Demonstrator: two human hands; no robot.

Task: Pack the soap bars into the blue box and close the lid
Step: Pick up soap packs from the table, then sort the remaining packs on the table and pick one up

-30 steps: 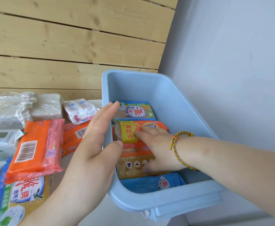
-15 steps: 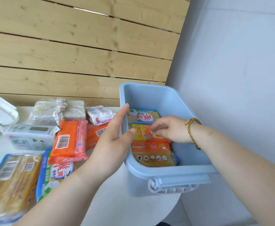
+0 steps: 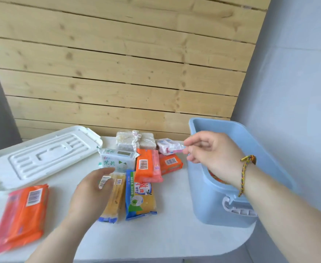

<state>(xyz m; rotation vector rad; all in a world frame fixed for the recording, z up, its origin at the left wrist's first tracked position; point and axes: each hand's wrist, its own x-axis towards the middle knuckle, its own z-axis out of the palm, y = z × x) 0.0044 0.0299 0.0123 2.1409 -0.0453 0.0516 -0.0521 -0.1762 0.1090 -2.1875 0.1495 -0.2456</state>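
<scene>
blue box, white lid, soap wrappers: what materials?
Blue box: looks like moulded plastic, matte, with rounded rim and a moulded latch.
White lid: likely the same rigid plastic, with moulded ribs.
Orange soap pack: thin glossy plastic film, by its sheen, crimped ends and printed barcode.

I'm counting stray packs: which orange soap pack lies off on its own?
The orange pack at the table's near-left, below the white lid; the other two sit clustered by the blue box.

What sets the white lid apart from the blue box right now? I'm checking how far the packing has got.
The white lid lies flat on the table's left side, ribbed and shallow; the blue box stands upright on the right, deep and smooth-walled. The lid is off, so the box is open on top. The right hand is over the box; no hand touches the lid. Both are plastic with rounded corners.
</scene>
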